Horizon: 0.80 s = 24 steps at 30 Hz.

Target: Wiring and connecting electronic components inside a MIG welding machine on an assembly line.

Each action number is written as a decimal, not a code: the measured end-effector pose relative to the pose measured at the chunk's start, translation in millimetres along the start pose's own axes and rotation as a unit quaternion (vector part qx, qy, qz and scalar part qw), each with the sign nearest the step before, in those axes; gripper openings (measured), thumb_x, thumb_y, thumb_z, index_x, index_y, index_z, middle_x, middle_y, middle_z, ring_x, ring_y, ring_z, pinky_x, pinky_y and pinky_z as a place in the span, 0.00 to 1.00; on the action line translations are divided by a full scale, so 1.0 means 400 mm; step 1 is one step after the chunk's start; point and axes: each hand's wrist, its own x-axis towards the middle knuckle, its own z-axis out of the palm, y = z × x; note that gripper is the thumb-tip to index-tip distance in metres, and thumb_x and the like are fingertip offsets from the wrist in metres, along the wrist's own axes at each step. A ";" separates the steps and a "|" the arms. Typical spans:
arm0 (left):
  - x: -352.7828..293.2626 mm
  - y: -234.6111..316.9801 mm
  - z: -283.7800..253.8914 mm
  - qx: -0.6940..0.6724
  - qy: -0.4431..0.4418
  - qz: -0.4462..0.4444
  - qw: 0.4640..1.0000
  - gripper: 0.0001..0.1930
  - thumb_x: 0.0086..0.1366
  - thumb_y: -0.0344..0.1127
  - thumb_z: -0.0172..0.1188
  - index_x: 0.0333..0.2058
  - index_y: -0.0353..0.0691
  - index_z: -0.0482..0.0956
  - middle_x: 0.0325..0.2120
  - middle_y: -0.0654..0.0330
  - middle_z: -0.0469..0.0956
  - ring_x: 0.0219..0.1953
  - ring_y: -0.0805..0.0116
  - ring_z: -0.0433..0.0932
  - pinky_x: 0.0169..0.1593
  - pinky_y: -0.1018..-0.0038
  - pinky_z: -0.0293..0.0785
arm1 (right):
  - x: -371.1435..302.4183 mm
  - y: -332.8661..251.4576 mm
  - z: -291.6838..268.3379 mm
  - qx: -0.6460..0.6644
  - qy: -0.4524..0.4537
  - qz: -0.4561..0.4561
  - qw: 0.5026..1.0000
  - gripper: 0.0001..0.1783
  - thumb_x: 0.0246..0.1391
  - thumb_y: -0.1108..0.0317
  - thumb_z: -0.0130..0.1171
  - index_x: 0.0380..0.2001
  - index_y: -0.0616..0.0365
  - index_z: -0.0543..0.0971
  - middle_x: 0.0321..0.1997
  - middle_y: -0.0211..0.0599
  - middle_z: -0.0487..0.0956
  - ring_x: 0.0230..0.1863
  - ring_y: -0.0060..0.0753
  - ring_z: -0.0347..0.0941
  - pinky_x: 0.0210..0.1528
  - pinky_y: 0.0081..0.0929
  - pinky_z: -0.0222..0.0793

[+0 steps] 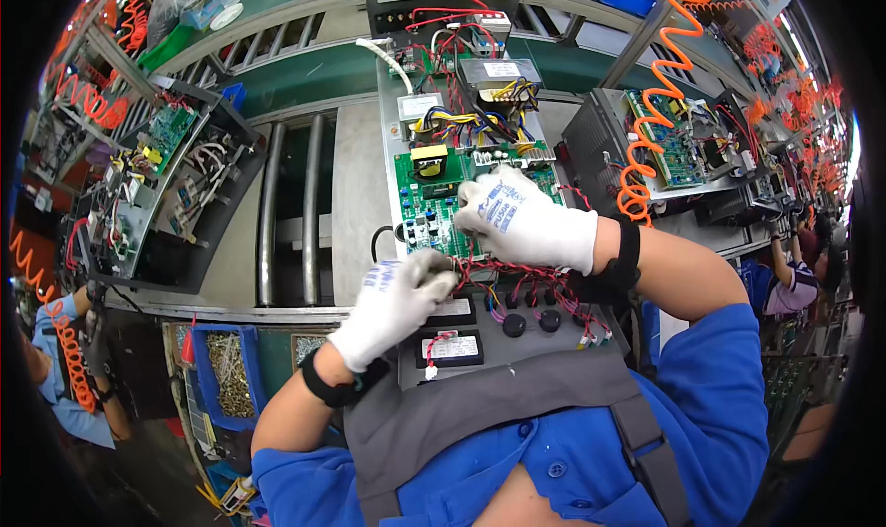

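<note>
Your way left of the board is open over the bare plate and rollers. Ahead, transformers and wires crowd it; an orange hose hangs at right.

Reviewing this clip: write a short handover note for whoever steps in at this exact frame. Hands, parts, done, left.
Left hand: gloved, fingers pinched on the red wire bundle at the green circuit board's lower edge.
Right hand: gloved, resting on the board's right side, fingertips down among the wires.
Board sits in the open grey chassis on the conveyor; transformer and upper wiring look fitted.
Left: the red leads by the front-panel knobs hang loose, some connectors apparently unplugged.
</note>
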 end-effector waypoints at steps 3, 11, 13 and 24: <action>-0.015 -0.015 -0.013 -0.054 0.030 0.019 0.998 0.16 0.63 0.41 0.57 0.44 0.36 0.79 0.29 0.53 0.82 0.30 0.67 0.82 0.35 0.74 0.75 | 0.016 -0.014 0.012 -0.034 0.011 -0.013 0.999 0.12 0.40 0.70 0.59 0.33 0.51 0.80 0.36 0.42 0.75 0.43 0.43 0.74 0.44 0.40 0.65; 0.007 -0.010 0.004 0.139 -0.013 0.026 0.990 0.15 0.61 0.44 0.54 0.38 0.42 0.81 0.27 0.52 0.81 0.33 0.58 0.81 0.40 0.64 0.75 | 0.013 0.001 0.028 -0.011 -0.080 -0.063 0.995 0.12 0.41 0.63 0.64 0.33 0.49 0.79 0.30 0.34 0.75 0.36 0.39 0.75 0.42 0.36 0.64; 0.006 -0.011 0.004 0.138 -0.008 0.029 0.990 0.15 0.61 0.44 0.54 0.37 0.42 0.81 0.27 0.52 0.81 0.34 0.56 0.81 0.41 0.63 0.75 | 0.008 0.002 0.018 -0.038 -0.069 -0.064 0.995 0.11 0.42 0.63 0.63 0.32 0.49 0.79 0.30 0.33 0.75 0.36 0.37 0.75 0.43 0.36 0.64; -0.020 -0.056 -0.006 -0.014 0.008 0.041 0.999 0.11 0.62 0.36 0.57 0.39 0.35 0.80 0.21 0.59 0.78 0.20 0.76 0.75 0.27 0.76 0.72 | 0.042 -0.047 0.027 -0.135 -0.115 0.003 0.984 0.08 0.47 0.68 0.58 0.33 0.55 0.78 0.32 0.39 0.79 0.35 0.39 0.78 0.38 0.36 0.68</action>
